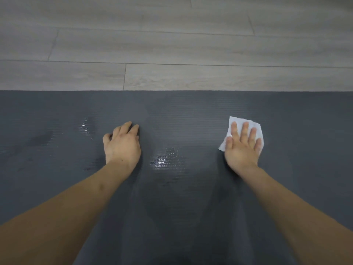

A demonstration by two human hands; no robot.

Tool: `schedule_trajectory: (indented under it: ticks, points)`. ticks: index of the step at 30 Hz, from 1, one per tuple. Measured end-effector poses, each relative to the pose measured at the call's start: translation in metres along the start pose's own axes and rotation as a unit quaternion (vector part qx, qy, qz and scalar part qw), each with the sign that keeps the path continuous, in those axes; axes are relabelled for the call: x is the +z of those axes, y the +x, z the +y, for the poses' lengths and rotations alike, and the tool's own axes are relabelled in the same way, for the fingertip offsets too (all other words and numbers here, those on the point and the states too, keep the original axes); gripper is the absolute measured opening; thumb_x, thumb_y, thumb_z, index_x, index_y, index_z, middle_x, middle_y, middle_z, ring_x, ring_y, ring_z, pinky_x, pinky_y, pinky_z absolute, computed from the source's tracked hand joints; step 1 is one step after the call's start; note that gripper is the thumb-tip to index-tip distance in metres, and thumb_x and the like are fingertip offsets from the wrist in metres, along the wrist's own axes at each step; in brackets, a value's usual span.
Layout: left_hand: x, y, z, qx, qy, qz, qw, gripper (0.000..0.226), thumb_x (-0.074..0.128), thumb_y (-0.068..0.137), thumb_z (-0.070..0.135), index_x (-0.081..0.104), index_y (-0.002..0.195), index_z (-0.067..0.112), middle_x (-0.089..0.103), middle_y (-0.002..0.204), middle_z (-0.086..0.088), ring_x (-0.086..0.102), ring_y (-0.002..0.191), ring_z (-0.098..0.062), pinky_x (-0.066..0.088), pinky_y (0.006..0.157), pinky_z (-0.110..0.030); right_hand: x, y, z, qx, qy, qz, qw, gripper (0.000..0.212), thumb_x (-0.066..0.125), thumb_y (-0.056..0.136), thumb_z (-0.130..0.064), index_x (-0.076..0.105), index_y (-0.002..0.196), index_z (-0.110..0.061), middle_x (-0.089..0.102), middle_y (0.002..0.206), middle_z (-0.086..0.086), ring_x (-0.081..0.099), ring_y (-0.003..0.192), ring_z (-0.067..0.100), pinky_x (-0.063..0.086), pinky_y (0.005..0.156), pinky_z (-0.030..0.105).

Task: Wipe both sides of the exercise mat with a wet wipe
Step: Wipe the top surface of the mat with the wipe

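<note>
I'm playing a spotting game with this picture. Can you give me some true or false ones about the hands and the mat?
1. The right hand presses flat on the wipe. True.
2. The left hand holds a wipe too. False: it rests on the mat with nothing in it.
3. The mat is bright red. False: it is dark grey.
4. Shiny wet patches show on the mat between the hands. True.
5. The mat lies on a carpet. False: it lies on a wood-look plank floor.
</note>
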State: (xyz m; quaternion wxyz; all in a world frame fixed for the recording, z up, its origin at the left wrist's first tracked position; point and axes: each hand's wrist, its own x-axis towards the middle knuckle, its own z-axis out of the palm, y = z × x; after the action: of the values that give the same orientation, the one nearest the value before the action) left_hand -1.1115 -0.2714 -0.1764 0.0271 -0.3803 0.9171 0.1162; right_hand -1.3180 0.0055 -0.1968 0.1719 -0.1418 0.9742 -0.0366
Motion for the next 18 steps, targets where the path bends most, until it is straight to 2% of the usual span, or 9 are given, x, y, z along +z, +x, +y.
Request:
schedule_trajectory:
  ticks: [2,5,8,10,15,18]
  points:
    - [0.005,-0.005,0.004,0.011,0.007,-0.023,1.000,0.044,0.042,0.107,0.024,0.046,0.151,0.023,0.038,0.162,0.003,0.035,0.147,-0.021,0.023,0.116,-0.048,0.018,-0.013,-0.057,-0.049,-0.024,0.002,0.999,0.059,0.011,0.107,-0.043,-0.014,0.160,-0.035,-0.020,0.169,0.005,-0.019,0.155,0.034,-0.009,0.123,0.059]
    - [0.009,-0.010,0.006,0.012,0.044,-0.069,0.997,0.052,0.037,0.108,0.024,0.030,0.160,0.023,0.021,0.170,0.003,0.019,0.156,-0.021,0.016,0.123,-0.053,0.044,-0.052,-0.135,-0.217,-0.024,-0.014,0.976,0.060,0.011,0.106,-0.044,-0.011,0.161,-0.035,-0.023,0.168,0.002,-0.026,0.153,0.031,-0.013,0.122,0.057]
    - [0.008,-0.016,0.012,0.007,0.052,-0.071,0.996,0.053,0.035,0.108,0.022,0.030,0.160,0.021,0.021,0.170,0.001,0.016,0.157,-0.023,0.013,0.125,-0.057,0.036,-0.051,-0.119,-0.284,-0.019,-0.037,0.958,0.058,0.013,0.107,-0.044,-0.006,0.162,-0.040,-0.022,0.169,-0.007,-0.026,0.154,0.021,-0.014,0.124,0.049]
    - [0.007,-0.022,0.025,0.001,0.038,-0.063,0.997,0.052,0.038,0.106,0.021,0.034,0.158,0.020,0.026,0.168,-0.002,0.020,0.156,-0.026,0.014,0.125,-0.056,0.025,-0.034,-0.065,-0.252,-0.019,-0.014,0.967,0.057,0.013,0.107,-0.044,-0.005,0.161,-0.042,-0.020,0.169,-0.010,-0.022,0.155,0.018,-0.013,0.125,0.046]
    - [0.018,-0.039,0.083,0.040,0.019,-0.060,0.997,0.052,0.038,0.105,0.025,0.035,0.157,0.020,0.027,0.168,-0.003,0.020,0.156,-0.025,0.017,0.125,-0.052,-0.020,0.002,0.104,-0.047,0.006,0.001,0.999,0.056,0.008,0.106,-0.047,-0.007,0.160,-0.045,-0.019,0.169,-0.009,-0.020,0.155,0.016,-0.008,0.126,0.047]
    - [0.021,-0.043,0.110,0.052,0.011,-0.053,0.997,0.053,0.036,0.105,0.026,0.033,0.158,0.020,0.023,0.169,-0.002,0.015,0.157,-0.023,0.014,0.126,-0.049,-0.021,0.008,0.124,0.017,0.020,0.006,1.000,0.057,0.009,0.107,-0.046,-0.006,0.161,-0.043,-0.017,0.170,-0.005,-0.020,0.156,0.020,-0.008,0.125,0.050]
